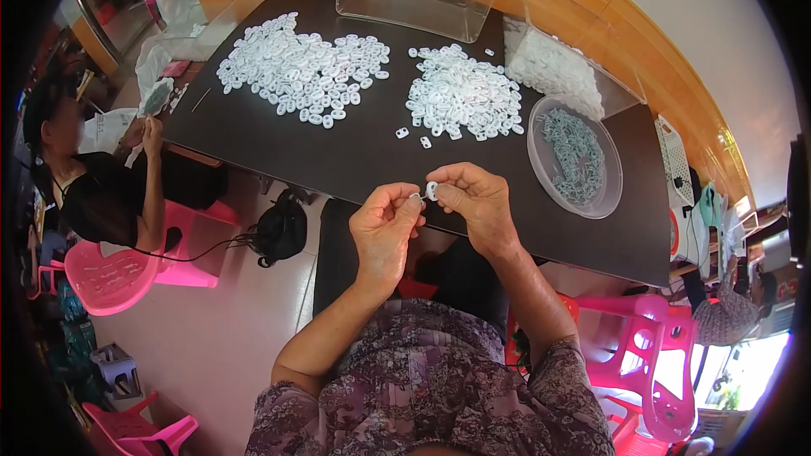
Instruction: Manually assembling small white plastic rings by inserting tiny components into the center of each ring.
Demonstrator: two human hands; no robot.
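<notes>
In front of me, just off the near table edge, my two hands are brought close together. My right hand (pixel 480 207) pinches a small white oval plastic piece with two holes (pixel 432 191) between thumb and fingertips. My left hand (pixel 384 228) is closed in a pinch right beside it, on a small pale piece (pixel 417 197) mostly covered by the fingers. Whether the two pieces touch is too small to tell. Beyond my hands lie a wide pile of white oval pieces (pixel 296 72) and a denser heap of similar pieces (pixel 465 93). A few loose ones lie near the heap.
On the dark table (pixel 279 139), a round clear tub (pixel 536 148) of small grey-green pieces stands at right. Behind it lies a clear bag of white pieces (pixel 553 67); a transparent bin (pixel 414 4) stands at the back. A person (pixel 93 177) sits left near a pink chair (pixel 110 274). Pink stools (pixel 646 355) stand right.
</notes>
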